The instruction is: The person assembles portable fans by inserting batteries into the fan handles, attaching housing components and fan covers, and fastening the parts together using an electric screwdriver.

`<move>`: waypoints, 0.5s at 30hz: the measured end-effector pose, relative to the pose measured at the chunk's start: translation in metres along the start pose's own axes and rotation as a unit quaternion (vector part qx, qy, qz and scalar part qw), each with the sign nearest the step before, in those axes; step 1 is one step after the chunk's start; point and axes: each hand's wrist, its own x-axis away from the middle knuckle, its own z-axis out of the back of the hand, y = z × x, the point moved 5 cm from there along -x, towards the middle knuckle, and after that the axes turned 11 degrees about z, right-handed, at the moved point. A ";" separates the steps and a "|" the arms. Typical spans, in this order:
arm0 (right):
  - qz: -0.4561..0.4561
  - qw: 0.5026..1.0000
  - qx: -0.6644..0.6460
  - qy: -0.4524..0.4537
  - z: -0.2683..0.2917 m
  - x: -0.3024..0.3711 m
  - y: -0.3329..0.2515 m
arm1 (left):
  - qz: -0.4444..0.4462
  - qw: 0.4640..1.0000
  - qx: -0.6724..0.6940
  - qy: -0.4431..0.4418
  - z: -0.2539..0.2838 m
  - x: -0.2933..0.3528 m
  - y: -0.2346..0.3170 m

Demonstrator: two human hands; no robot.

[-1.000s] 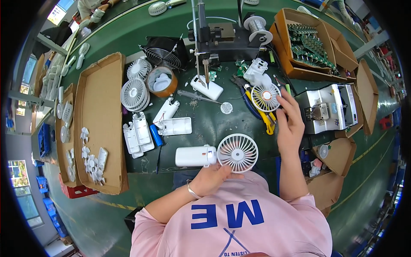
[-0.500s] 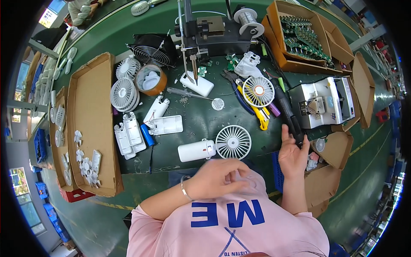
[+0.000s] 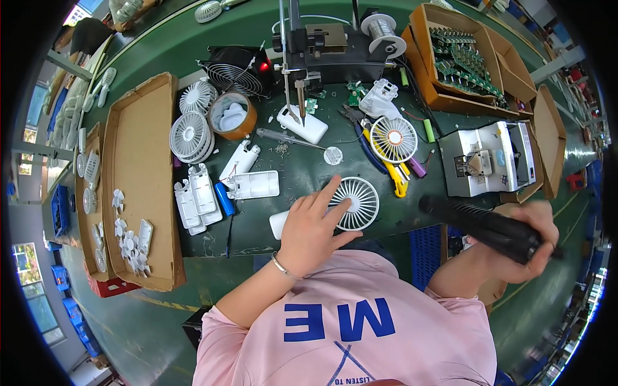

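At the front of the bench lies a white handheld fan, its round grille (image 3: 358, 203) facing up and its body mostly hidden beneath my left hand (image 3: 310, 225). The fingers of that hand are spread over the fan, with the index finger and thumb apart beside the grille; whether they press on it I cannot tell. On the right, my right hand (image 3: 529, 248) is wrapped round a black electric screwdriver (image 3: 479, 225), held tilted off the bench's front right edge and slightly blurred. A second white fan head (image 3: 393, 139) rests on yellow-handled cutters (image 3: 398, 177) and blue-handled pliers (image 3: 374, 152).
A soldering stand (image 3: 300, 83) with a solder spool (image 3: 383, 36) rises at the back. White shells (image 3: 198, 199) and a blue battery (image 3: 223, 199) lie left of the fan. A cardboard tray (image 3: 138, 174), a box of circuit boards (image 3: 412, 71) and a white machine (image 3: 479, 164) flank the work area.
My right hand has picked up the black electric screwdriver from beside the cutters and swung it right and nearer. My left hand has moved forward from my chest onto the handheld fan, fingers spreading.
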 end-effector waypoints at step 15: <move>-0.460 0.753 -0.369 -0.290 -0.096 0.085 0.040 | 0.009 1.000 0.019 -0.011 -0.001 0.000 -0.005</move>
